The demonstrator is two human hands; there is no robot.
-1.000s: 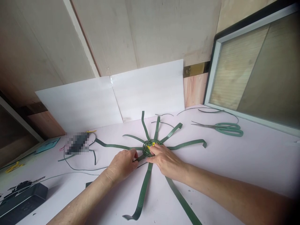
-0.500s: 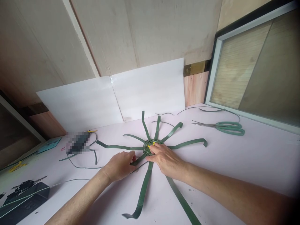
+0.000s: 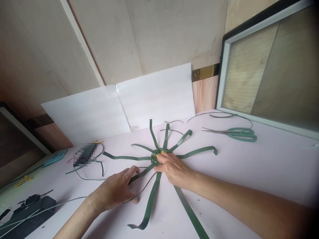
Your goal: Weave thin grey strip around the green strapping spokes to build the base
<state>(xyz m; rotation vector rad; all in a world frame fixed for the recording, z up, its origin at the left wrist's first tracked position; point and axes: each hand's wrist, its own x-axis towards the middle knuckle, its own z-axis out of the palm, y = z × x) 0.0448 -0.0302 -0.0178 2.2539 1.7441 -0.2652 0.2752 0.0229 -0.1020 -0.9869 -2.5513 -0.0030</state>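
Beginning at the left side of the counter (image 3: 236,172), there is a black box (image 3: 35,215), and behind it, toward the far left corner, a blurred dark object (image 3: 85,154). Next comes the left hand (image 3: 112,189). It is half open, with thumb and forefinger well apart. A wide strip and a thin cord (image 3: 147,184) both run to it, but I cannot tell whether the hidden fingers have hold of either.

In the middle of the counter lies the small woven disc (image 3: 154,158), with green strips (image 3: 152,200) spreading out from it like rays. The right hand (image 3: 174,167) holds this disc down, its fingers bent over the top and its thumb at the near rim.

As I judge, the work is at a rather early stage: the centre is already woven in several tight rounds, while the long ends of the strips remain free and the cord is not yet used up. Further right, near the far edge, lie the scissors (image 3: 240,134), untouched.
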